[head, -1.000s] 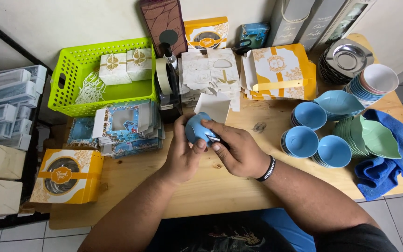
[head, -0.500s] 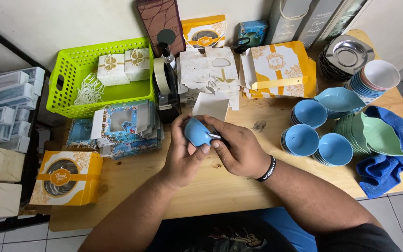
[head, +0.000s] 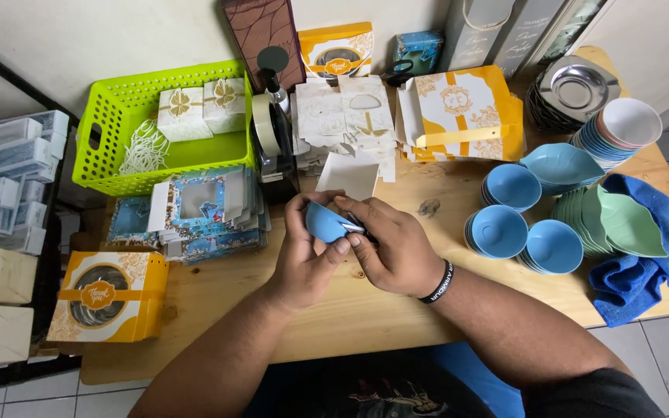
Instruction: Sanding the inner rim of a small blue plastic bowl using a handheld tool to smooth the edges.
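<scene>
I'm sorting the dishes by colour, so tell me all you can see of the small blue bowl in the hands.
The small blue bowl is round, plain and smooth, maybe plastic or ceramic. It is tipped on its side above the wooden table, clear of it. The left hand cups it; the right hand touches its rim.

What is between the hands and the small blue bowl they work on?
Nothing visible. The left hand and the right hand both touch the small blue bowl directly, holding it between them above the wooden table. The stacks of blue bowls stand apart, to the right.
</scene>
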